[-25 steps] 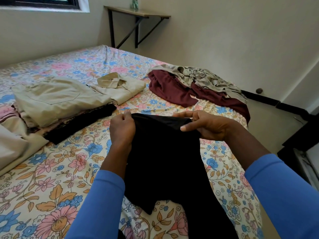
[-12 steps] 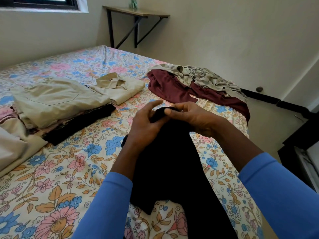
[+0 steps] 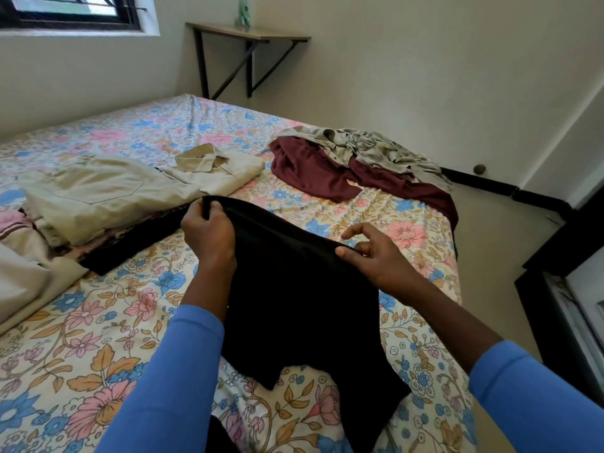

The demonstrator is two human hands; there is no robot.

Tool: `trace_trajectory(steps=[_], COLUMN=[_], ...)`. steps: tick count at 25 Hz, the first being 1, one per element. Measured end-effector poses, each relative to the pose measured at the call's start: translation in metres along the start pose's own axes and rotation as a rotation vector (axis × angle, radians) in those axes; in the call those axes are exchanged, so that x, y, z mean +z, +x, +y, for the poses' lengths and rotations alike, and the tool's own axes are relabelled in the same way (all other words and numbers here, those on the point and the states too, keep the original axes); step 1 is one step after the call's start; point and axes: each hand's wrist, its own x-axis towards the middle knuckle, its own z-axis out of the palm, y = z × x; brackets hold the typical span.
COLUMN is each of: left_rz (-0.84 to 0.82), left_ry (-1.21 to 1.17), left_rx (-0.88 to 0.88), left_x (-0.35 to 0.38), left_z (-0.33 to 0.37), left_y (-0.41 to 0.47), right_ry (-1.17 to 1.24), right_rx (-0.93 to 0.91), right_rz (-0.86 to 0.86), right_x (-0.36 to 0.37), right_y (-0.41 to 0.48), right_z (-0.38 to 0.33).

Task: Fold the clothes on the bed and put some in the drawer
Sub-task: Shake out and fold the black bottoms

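The person stands at the near edge of the bed (image 3: 98,338), holding a black garment (image 3: 294,289) stretched out between both hands above the flowered sheet. The left hand (image 3: 209,237) has its fingers (image 3: 214,210) curled tight round one top corner. The right hand (image 3: 382,259) pinches the other end of the top edge, thumb pressed to the cloth, with the index finger lifted clear. From that taut edge the garment hangs down toward the person, its lower parts trailing over the sheet.

To the left lies a stack of folded beige clothes (image 3: 108,191) on top of darker pieces, and just beside it a folded beige shirt (image 3: 219,168) with its collar up. Further back on the right, near the bed's far corner, a maroon garment (image 3: 313,174) lies loose with a crumpled grey one (image 3: 376,148) on top of it. A shelf (image 3: 248,32) on brackets is fixed to the far wall, next to a window (image 3: 72,11).
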Motion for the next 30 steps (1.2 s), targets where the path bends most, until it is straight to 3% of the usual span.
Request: trace_trajectory(steps=[3, 5, 6, 8, 11, 13, 15, 17, 18, 20, 22, 24, 27, 30], left_rz=[0.073, 0.084, 0.078, 0.016, -0.059, -0.095, -0.134, -0.260, -0.306, -0.307, -0.176, -0.002, -0.009, 0.084], left_ry=[0.057, 0.075, 0.115, 0.221, 0.446, 0.529, 0.305, -0.068, -0.158, -0.279, -0.462, -0.412, -0.407, -0.457], left_rx=[-0.029, -0.012, 0.017, 0.118, 0.273, 0.318, 0.212, 0.015, -0.026, 0.026, 0.181, 0.388, 0.406, 0.476], left_x=[-0.005, -0.010, -0.013, -0.024, -0.034, -0.033, -0.024, -0.011, -0.005, 0.000, -0.006, -0.016, -0.022, -0.027], left_z=[-0.009, -0.011, -0.011, -0.005, 0.030, 0.072, 0.127, 0.185, 0.212, 0.273, 0.333, 0.380, 0.422, 0.449], left_y=[0.012, 0.014, 0.013, 0.009, 0.010, 0.009, 0.003, -0.006, -0.008, -0.011, -0.022, -0.026, -0.025, -0.039], right_ry=[-0.027, -0.283, -0.462, -0.818, -1.069, -0.925, -0.262, 0.529, 0.670, 0.507, 0.112, -0.130, -0.113, 0.053], right_rx=[0.095, 0.229, 0.267, 0.259, 0.242, 0.219, 0.235, 0.243, 0.188, -0.051, -0.348, -0.487, -0.415, -0.574], right_rz=[-0.188, -0.407, -0.434, -0.286, 0.191, 0.464, 0.677, 0.687, 0.713, 0.887, 1.132, 1.227, 1.312, 1.411], right_x=[0.004, -0.009, -0.018, -0.041, -0.085, -0.106, -0.116, -0.123, -0.129, -0.142, -0.157, -0.174, -0.195, -0.201], right_y=[-0.013, -0.019, -0.020, -0.014, -0.010, -0.011, -0.008, -0.006, -0.004, -0.009, -0.028, -0.049, -0.073, -0.090], right_z=[0.007, 0.010, 0.014, 0.025, 0.020, -0.001, -0.043, -0.093, -0.113, -0.161, -0.210, -0.258, -0.308, -0.333])
